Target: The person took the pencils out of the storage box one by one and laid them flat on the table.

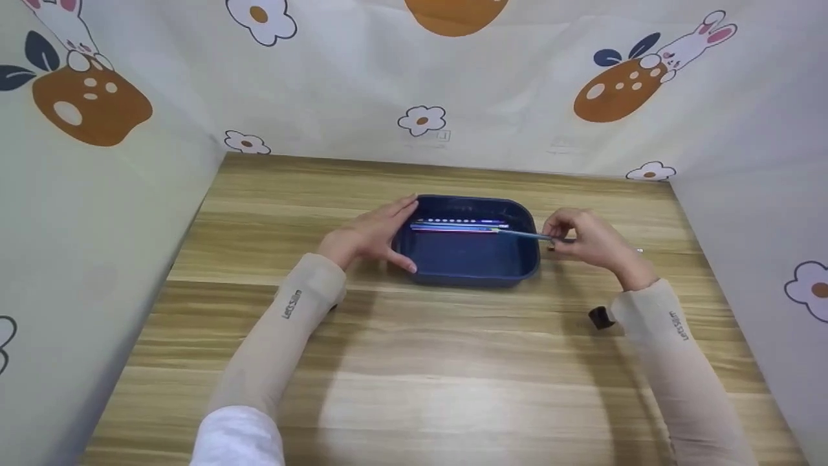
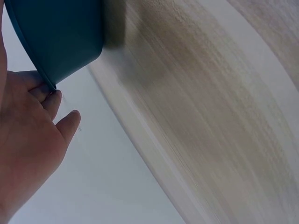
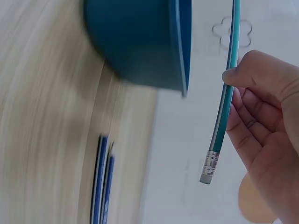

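Note:
A dark blue rectangular box [image 1: 466,279] sits on the wooden table, with several pencils [image 1: 453,226] lying lengthwise inside it. My left hand [image 1: 375,234] holds the box's left end, thumb at the near corner and fingers at the far one. In the left wrist view, fingertips [image 2: 52,103] are right at the box rim. Thumb and fingers of my right hand [image 1: 585,239] pinch a teal striped pencil [image 3: 224,112] close to its eraser end. The pencil's far part reaches over the box's right rim, above the pencils inside.
Blue pencils [image 3: 100,182] lie on the table right of the box, mostly hidden under my right hand in the head view. A small black object [image 1: 601,317] shows by the right cuff. Patterned sheeting [image 1: 349,84] stands along the table's back and sides.

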A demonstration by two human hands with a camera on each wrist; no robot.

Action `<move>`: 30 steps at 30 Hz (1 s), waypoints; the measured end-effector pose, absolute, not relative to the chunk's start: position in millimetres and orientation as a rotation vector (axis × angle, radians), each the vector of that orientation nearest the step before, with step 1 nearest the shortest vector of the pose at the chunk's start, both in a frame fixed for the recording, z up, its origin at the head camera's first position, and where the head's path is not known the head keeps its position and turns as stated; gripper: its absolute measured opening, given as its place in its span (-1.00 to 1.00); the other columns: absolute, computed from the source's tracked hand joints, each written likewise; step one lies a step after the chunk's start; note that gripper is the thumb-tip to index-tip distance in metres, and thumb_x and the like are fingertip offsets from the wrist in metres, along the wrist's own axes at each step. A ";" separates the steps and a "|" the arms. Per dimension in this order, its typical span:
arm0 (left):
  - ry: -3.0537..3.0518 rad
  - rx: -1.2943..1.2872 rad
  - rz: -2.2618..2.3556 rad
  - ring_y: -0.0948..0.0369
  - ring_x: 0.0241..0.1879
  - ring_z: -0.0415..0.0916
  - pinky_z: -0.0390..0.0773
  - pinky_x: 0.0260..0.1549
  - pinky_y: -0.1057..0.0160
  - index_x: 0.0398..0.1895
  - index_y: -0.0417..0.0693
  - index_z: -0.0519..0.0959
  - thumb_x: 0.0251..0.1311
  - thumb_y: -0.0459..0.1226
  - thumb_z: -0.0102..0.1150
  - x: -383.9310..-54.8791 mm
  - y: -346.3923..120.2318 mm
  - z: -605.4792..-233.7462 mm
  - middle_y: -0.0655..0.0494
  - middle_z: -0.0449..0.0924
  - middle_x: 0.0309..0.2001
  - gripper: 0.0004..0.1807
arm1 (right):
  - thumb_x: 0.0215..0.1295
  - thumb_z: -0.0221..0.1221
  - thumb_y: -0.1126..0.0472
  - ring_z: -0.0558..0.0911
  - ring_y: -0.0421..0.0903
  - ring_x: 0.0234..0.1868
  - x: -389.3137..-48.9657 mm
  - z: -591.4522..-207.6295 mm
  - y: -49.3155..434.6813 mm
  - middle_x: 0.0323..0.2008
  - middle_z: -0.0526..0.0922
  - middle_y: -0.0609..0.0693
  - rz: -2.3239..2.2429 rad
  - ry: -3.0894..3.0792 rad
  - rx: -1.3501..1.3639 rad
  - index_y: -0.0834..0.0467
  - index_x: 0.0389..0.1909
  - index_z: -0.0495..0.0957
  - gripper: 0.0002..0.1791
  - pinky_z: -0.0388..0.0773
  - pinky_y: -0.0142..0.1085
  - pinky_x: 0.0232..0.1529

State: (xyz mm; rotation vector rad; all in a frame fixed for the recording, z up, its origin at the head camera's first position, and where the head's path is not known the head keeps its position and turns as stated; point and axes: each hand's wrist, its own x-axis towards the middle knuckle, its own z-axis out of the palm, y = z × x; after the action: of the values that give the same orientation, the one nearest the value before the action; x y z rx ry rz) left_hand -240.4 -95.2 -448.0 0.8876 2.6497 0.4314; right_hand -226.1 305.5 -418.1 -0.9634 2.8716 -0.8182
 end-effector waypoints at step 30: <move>2.637 0.871 0.446 0.12 0.49 -0.31 -0.08 0.43 0.06 0.51 -0.01 -0.24 -0.34 0.43 0.25 -240.0 -94.7 -447.9 0.15 -0.44 0.52 0.41 | -0.10 0.26 0.56 0.52 -0.22 -0.44 -218.5 -449.8 406.8 -0.48 0.63 0.04 -0.711 2.998 -0.628 0.25 -0.41 0.60 -0.78 0.44 -0.57 -0.45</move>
State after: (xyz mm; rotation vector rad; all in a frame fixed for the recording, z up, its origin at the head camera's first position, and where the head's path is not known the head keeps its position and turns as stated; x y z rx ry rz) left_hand -240.0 -94.7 -447.9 0.8705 2.6374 0.4464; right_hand -218.5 406.8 -449.8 -0.6284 2.9984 -0.7115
